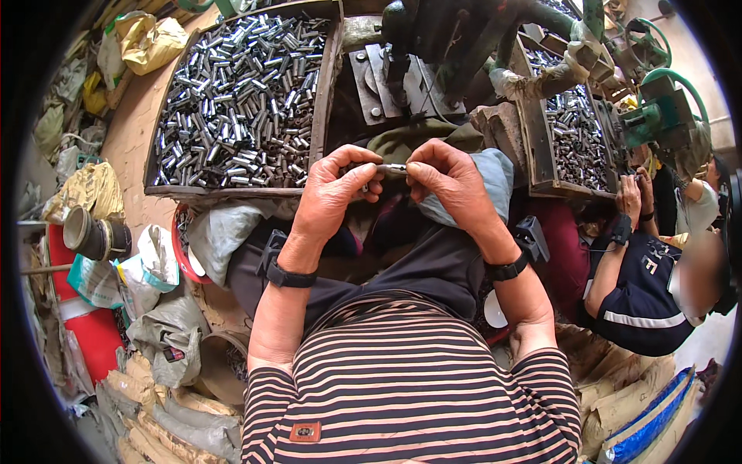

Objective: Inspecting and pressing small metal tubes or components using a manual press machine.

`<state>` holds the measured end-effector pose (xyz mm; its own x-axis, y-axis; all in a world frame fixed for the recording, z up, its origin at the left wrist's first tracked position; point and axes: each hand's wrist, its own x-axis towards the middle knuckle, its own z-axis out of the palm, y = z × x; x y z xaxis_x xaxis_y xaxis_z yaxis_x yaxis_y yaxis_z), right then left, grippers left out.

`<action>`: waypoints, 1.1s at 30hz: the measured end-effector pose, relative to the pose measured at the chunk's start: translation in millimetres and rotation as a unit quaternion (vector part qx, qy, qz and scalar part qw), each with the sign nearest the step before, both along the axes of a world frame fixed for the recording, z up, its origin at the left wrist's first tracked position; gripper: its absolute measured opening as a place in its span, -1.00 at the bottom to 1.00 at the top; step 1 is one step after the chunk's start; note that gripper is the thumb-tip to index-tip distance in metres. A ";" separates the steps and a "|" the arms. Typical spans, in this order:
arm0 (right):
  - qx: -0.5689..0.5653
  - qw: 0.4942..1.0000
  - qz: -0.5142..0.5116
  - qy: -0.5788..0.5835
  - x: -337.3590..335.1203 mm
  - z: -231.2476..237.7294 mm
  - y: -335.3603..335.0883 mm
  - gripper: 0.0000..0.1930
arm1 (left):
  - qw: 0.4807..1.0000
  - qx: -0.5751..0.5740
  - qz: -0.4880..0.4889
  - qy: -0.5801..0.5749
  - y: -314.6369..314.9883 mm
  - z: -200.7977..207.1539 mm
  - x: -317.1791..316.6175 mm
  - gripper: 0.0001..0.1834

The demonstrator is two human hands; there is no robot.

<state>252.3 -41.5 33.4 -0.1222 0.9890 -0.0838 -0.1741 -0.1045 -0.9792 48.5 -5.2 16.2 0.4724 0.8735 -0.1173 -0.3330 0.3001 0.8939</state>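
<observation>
In front of my body, my left hand (334,188) and my right hand (450,184) meet over a small, dark metal cylindrical part (393,169). Thumb and fingertips of each hand pinch one end of it, and its middle shows between them. The fingers cover much of the part, so I cannot make out its exact shape. Beyond my left hand stands a wooden box (224,191) heaped with short, shiny metal tubes (243,100). A light blue cloth (495,182) lies just past my right hand.
A dark press-like machine (396,69) with a bolted metal plate stands straight ahead. Another wooden crate (543,147) of metal pieces is at right, by a green machine (657,120). A co-worker (645,298) sits at far right. Sacks (166,340) and a red container (94,340) crowd the left.
</observation>
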 end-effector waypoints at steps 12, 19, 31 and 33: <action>-0.050 0.991 0.119 0.043 4.8 -5.5 -0.6 -0.88 | 0.990 -0.050 -0.128 -0.031 -0.7 -9.8 0.8 -0.78; -0.022 0.996 0.071 -0.054 8.0 -24.4 8.1 -0.87 | 0.997 -0.057 -0.054 0.002 1.0 -23.9 17.4 -0.82; 0.274 0.827 -0.460 -0.170 143.7 30.6 51.3 -0.65 | 0.956 0.107 0.166 0.216 95.3 -18.2 0.4 -0.83; 0.313 0.800 -0.448 -0.247 151.8 15.3 71.0 -0.61 | 0.957 0.097 0.190 0.198 111.3 -25.4 7.9 -0.79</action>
